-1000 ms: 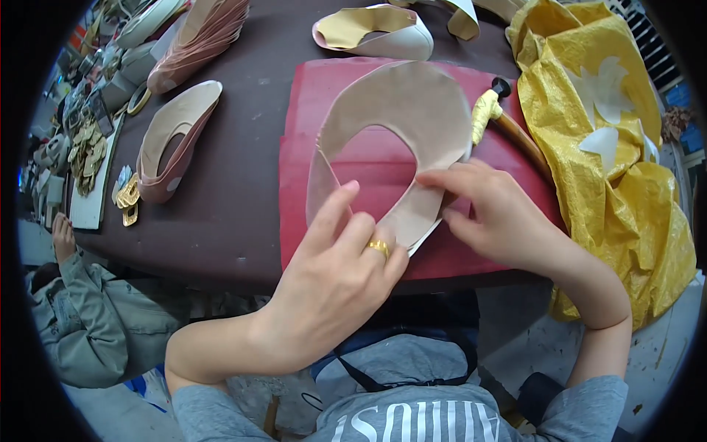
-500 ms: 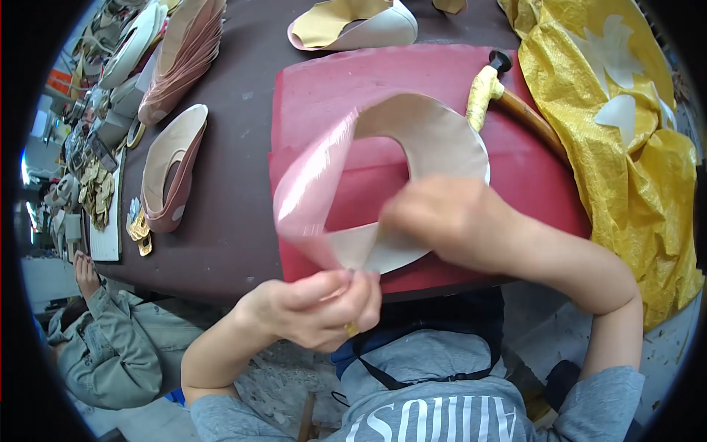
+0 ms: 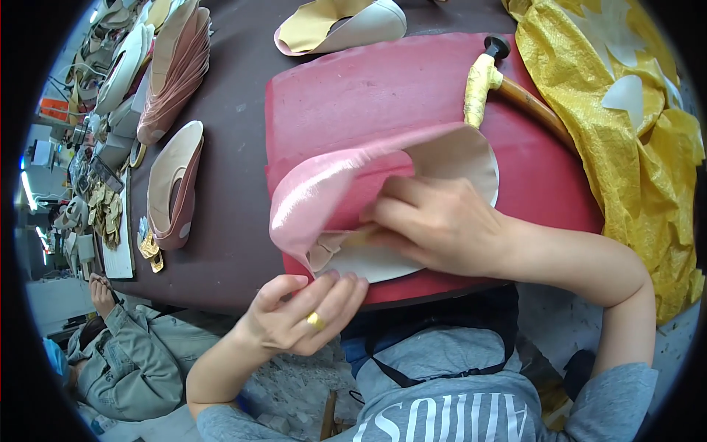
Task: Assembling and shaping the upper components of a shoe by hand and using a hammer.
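A shiny pink shoe upper (image 3: 309, 191) with a beige and white lining lies over the red pad, bent into an open loop. My left hand (image 3: 305, 313), with a gold ring on it, is closed on the upper's near left edge, fingers and thumb pinching it. Over the opening my right hand (image 3: 434, 225) is closed, its fingers curled above the lining. A blurred, thin, pale yellowish shape shows by its fingertips; I cannot make out what it is. Beyond the upper lies a hammer (image 3: 530, 103) with a yellow-wrapped head and a wooden handle.
The red pad (image 3: 331, 96) covers part of the dark table. Shoe uppers (image 3: 175, 184) lie at left, with a pink stack (image 3: 177, 81) behind; another upper (image 3: 346, 26) lies at the far side. A yellow sheet (image 3: 618, 169) hangs at right. Another person (image 3: 140, 361) sits at lower left.
The pink upper has tipped over and its shiny side has spread across the far edge. My left hand has shifted left with the edge; my right hand has turned, its fingers now over the opening.
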`<action>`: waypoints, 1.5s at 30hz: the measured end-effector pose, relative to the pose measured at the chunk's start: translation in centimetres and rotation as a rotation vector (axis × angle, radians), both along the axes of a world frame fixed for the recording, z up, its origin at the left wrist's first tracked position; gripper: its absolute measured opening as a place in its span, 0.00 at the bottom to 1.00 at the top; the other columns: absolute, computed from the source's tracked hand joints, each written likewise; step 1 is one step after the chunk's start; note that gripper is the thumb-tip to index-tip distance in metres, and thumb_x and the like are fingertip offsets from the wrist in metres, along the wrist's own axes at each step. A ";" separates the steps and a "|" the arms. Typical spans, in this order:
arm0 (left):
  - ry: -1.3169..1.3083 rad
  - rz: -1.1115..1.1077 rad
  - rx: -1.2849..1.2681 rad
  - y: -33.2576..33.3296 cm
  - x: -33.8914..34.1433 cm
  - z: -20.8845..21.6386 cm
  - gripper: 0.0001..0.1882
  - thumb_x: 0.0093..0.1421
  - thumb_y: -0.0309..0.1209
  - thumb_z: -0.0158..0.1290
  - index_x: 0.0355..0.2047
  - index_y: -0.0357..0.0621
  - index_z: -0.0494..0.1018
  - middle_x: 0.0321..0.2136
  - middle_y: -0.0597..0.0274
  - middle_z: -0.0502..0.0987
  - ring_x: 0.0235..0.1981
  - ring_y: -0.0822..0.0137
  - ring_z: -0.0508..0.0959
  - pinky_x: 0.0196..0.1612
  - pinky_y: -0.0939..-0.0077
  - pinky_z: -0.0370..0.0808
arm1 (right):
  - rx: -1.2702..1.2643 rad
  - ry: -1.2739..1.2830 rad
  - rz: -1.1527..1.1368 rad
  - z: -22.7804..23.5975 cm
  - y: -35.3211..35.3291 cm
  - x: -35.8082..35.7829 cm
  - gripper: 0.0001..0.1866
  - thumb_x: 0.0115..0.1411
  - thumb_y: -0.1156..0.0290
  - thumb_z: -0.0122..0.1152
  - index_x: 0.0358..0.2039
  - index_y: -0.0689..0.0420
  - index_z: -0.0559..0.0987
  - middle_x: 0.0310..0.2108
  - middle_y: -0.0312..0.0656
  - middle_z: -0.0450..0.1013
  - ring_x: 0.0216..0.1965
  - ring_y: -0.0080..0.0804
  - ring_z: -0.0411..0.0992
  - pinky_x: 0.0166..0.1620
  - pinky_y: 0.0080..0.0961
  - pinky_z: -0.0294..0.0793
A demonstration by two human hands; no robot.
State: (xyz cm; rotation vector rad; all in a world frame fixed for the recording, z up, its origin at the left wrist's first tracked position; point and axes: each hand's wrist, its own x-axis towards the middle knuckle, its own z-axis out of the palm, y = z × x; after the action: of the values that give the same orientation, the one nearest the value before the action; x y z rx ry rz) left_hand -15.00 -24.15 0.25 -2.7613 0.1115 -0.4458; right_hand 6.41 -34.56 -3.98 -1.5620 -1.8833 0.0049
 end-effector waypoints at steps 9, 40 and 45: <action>0.147 0.063 0.638 2.7 -0.9 3.9 0.12 0.51 0.27 0.59 0.38 0.46 0.76 0.46 0.70 0.69 0.42 0.73 0.69 0.44 0.60 0.65 | 0.074 -0.095 0.110 0.0 -1.4 -0.4 0.13 0.49 0.74 0.62 0.37 0.57 0.80 0.33 0.42 0.73 0.27 0.32 0.73 0.28 0.27 0.73; -0.009 0.103 0.089 -1.3 -3.9 -0.5 0.03 0.46 0.21 0.58 0.22 0.42 0.77 0.21 0.62 0.70 0.20 0.68 0.60 0.27 0.75 0.57 | 0.059 -0.313 0.339 0.8 -3.0 1.4 0.07 0.52 0.75 0.59 0.33 0.60 0.79 0.33 0.39 0.68 0.30 0.29 0.69 0.26 0.21 0.73; 0.068 0.125 0.283 -2.8 -4.4 -0.2 0.08 0.49 0.21 0.57 0.30 0.42 0.81 0.24 0.62 0.76 0.21 0.71 0.64 0.28 0.78 0.54 | 0.013 -0.312 0.348 1.0 -3.5 1.8 0.08 0.52 0.75 0.59 0.35 0.60 0.79 0.34 0.38 0.68 0.31 0.29 0.68 0.29 0.21 0.74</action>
State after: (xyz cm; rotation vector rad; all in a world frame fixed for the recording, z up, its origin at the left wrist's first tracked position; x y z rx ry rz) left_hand -19.44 -26.98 0.05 -2.4876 0.0159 -0.2786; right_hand 8.18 -38.04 -2.94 -1.2620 -2.3758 -0.1022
